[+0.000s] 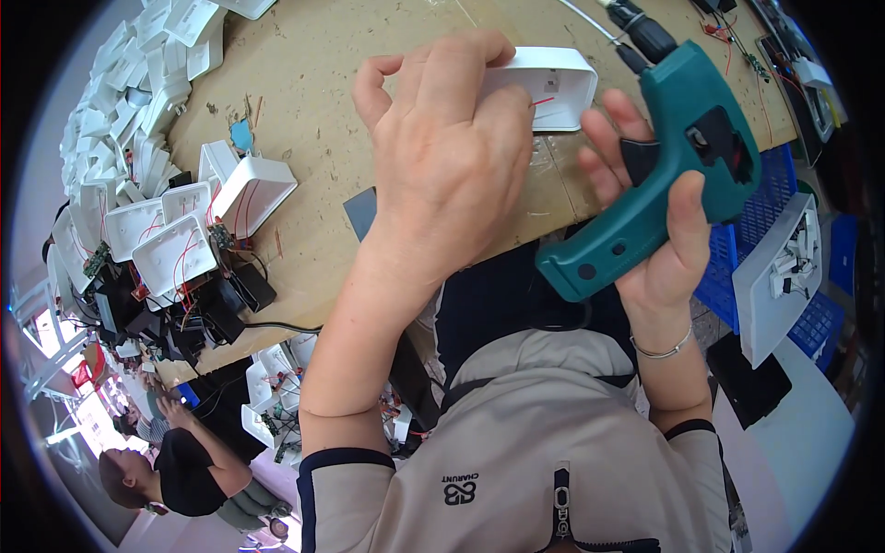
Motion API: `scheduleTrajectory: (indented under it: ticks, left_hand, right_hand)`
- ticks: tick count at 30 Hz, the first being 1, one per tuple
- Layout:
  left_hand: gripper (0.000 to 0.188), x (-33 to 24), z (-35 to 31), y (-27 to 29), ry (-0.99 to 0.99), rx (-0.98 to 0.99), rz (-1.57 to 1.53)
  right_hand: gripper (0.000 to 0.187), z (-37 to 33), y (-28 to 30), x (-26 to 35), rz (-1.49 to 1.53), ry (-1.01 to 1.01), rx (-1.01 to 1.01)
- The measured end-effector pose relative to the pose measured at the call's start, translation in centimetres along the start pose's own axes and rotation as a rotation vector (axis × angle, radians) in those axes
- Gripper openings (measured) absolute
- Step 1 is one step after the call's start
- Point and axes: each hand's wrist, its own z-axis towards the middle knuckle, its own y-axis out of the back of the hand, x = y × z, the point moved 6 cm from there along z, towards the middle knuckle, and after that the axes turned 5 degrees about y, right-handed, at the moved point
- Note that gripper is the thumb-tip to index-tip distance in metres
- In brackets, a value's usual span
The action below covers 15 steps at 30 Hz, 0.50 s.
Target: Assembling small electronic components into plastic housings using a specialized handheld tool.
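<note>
My left hand [452,147], seen from the back, grips a shallow white plastic case [579,90] on the table. Its fingers curl over the left end of that case and partly hide the inside, where a short red wire [544,101] shows. In my right hand [668,235] rests a green soldering gun [622,226], its dark trigger near my fingers and my thumb against the handle. The gun's nozzle points up toward the far side, with a thin pale tube [590,20] running beside it. Its tip is cut off by the picture's edge.
White cases [175,253] with red wires, circuit boards and black parts crowd the table's left edge. A big heap of white plastic pieces [138,83] lies behind them. At right are blue crates [770,198] and a white tray [770,295]. Another person [189,465] sits at lower left.
</note>
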Motion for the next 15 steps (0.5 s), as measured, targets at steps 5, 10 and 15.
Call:
scheduleTrajectory:
  ticks: [5, 10, 15]
  left_hand:
    - [0.009, -0.7, 0.8, -0.1, 0.038, 0.123, 0.143]
    - [0.004, -0.1, 1.4, -1.0, -0.228, -0.266, 0.031]
    - [0.004, -1.7, 2.7, -0.7, 0.057, 0.260, 0.186]
  right_hand:
    - [0.073, -2.8, 2.7, 3.8, -0.266, 0.018, -0.027]
    - [0.075, -7.8, 3.0, 7.2, -0.653, -0.026, -0.034]
    - [0.074, -9.7, 2.8, 6.5, -0.758, -0.114, -0.068]
